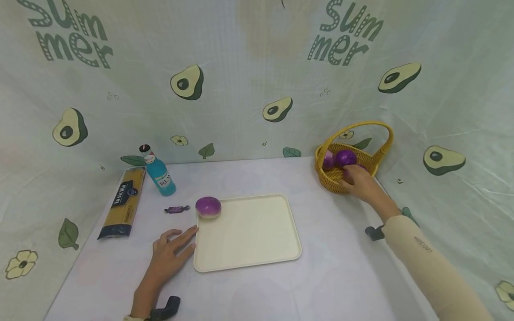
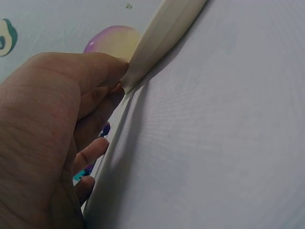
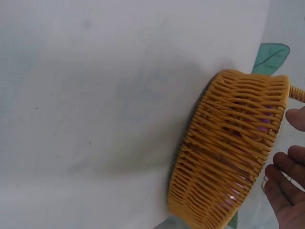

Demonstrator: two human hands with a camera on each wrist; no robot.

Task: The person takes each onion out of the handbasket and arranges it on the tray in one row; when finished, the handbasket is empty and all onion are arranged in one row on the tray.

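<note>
Covering the whole scene: one white table (image 1: 329,276), backed by one curtain (image 1: 241,89) printed with avocados. Lying at the middle of the table: one cream tray (image 1: 257,240), with one purple-and-white onion (image 1: 208,207) sitting on its far left corner. Standing at the far right: one yellow wicker basket (image 1: 327,178) with a tall hoop handle, holding two purple onions (image 1: 346,158) in plain sight and a sliver of a third under the fingers. Lying at the far left: one yellow packet of spaghetti (image 1: 124,203), then one blue bottle (image 1: 158,171) upright just right of it, then one small purple wrapped sweet (image 1: 176,209) between bottle and tray.

Resting flat on the table, relaxed and grasping nothing: the left hand (image 1: 170,252), fingertips touching the tray's near left edge. Reaching over the basket's near rim: the right hand (image 1: 359,180), fingers curled down onto the onion beneath; cannot tell whether actually gripped.

Seen only from the left wrist: the thumb pressed against the tray (image 2: 162,33) rim, the onion (image 2: 112,42) blurred beyond it, a scrap of the sweet (image 2: 105,129) between the fingers. Seen only from the right wrist: the basket (image 3: 228,152) wall from outside, purple glinting through the weave, loosely bent fingers (image 3: 286,188) beside it. Basket contents, bottle and spaghetti fully shown from the head only.
</note>
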